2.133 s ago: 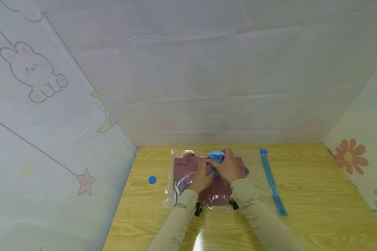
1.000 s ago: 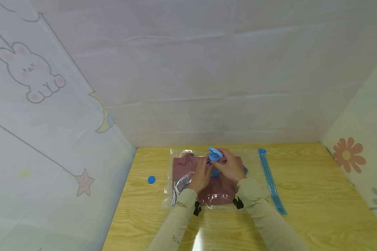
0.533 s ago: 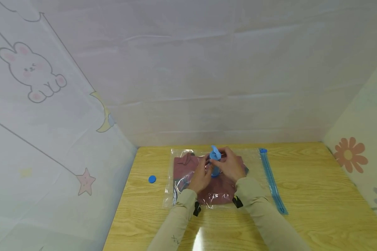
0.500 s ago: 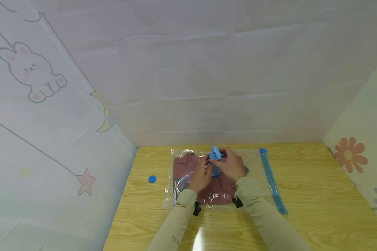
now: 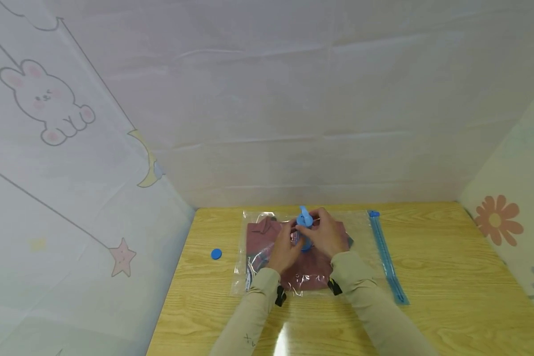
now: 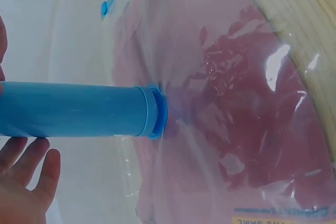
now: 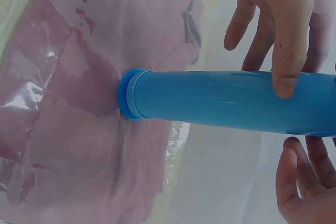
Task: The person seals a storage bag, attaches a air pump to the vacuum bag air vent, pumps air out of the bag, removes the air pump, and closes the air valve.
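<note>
A blue hand pump [image 5: 304, 227] stands upright on the round blue valve [image 6: 159, 113] of a clear plastic storage bag [image 5: 360, 242]. Inside the bag lies a folded dark-red garment [image 5: 262, 237]. My left hand [image 5: 286, 249] holds the pump's cylinder from the left; its thumb lies along the tube in the right wrist view. From the right, my right hand [image 5: 327, 235] grips the upper cylinder just below the light-blue handle [image 5: 304, 214]. Part of the right hand's grip is cut off in the wrist views.
A round blue cap [image 5: 216, 253] lies on the wooden table [image 5: 449, 267] left of the bag. The bag's blue zip strip [image 5: 388, 262] runs along its right side, with a slider [image 5: 374, 213] at the far end. Patterned cloth walls [image 5: 267, 163] stand around the table.
The pump's handle has turned from lying crosswise to pointing away from me, mostly before half a second ago. My hands have shifted slightly on the pump; the bag and cap stay put.
</note>
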Tool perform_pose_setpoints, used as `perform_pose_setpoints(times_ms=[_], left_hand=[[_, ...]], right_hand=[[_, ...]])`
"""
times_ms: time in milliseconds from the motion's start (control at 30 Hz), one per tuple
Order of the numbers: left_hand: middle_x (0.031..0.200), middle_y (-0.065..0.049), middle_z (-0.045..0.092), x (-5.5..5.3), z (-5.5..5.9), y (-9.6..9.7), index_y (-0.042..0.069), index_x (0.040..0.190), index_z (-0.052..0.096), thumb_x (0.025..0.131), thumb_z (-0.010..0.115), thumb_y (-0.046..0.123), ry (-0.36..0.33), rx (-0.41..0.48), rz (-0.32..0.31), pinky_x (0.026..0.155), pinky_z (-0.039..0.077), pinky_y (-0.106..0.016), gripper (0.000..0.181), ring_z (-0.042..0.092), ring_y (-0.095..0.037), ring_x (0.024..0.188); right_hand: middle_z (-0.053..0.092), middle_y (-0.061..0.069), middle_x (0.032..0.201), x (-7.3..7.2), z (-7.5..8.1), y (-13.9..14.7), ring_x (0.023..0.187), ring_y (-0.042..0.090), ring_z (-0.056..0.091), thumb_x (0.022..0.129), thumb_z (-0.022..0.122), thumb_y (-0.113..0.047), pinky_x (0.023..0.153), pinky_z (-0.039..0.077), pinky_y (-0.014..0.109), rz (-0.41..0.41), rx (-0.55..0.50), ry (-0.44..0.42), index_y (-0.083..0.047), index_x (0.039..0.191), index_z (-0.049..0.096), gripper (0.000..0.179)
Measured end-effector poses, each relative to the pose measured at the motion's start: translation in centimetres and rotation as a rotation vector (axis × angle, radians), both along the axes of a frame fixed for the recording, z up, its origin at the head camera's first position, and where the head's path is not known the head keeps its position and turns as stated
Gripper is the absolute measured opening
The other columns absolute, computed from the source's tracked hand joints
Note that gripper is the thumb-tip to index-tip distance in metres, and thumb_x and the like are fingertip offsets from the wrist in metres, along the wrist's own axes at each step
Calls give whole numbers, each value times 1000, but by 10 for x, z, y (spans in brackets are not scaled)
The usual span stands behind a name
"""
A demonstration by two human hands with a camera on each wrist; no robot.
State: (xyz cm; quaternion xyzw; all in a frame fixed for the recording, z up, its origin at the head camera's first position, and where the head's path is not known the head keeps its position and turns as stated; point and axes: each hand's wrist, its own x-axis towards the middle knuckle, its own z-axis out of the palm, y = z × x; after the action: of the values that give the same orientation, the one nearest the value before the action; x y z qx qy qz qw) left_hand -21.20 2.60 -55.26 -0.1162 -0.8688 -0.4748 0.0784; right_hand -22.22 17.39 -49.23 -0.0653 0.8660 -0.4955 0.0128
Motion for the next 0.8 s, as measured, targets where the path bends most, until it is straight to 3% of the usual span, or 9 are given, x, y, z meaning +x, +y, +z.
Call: perform_pose_setpoints(times_ms=[233, 500, 633, 800], left_hand=[[139, -6, 54, -1, 1, 4, 18, 142, 41, 95, 61, 35, -25, 10, 48, 100, 49, -44, 54, 57, -23, 123], [134, -6, 58, -2, 0, 4, 17, 140, 43, 95, 60, 32, 3, -9, 68, 101, 49, -38, 50, 59, -21, 121], [134, -9, 58, -2, -2, 3, 15, 139, 44, 95, 61, 30, 33, -7, 48, 101, 49, -44, 50, 59, -26, 121], [137, -14, 53, 3, -13, -11, 9, 142, 40, 92, 64, 29, -43, -137, 81, 99, 49, -48, 59, 57, -33, 120]], right_hand=[[52, 13, 130, 0, -2, 2, 108, 29, 58, 89, 69, -35, 86, 52, 45, 73, 4, 49, -10, 139, 46, 61], [50, 15, 133, 0, -2, 4, 108, 29, 57, 90, 68, -32, 84, 51, 46, 93, 54, 87, -9, 139, 48, 58], [53, 13, 132, -1, -4, 4, 109, 29, 59, 89, 69, -32, 84, 52, 45, 87, 57, 94, -9, 138, 49, 57], [55, 14, 133, -1, -4, 4, 115, 32, 59, 88, 70, -30, 88, 53, 48, 71, 48, 111, -8, 137, 49, 58]])
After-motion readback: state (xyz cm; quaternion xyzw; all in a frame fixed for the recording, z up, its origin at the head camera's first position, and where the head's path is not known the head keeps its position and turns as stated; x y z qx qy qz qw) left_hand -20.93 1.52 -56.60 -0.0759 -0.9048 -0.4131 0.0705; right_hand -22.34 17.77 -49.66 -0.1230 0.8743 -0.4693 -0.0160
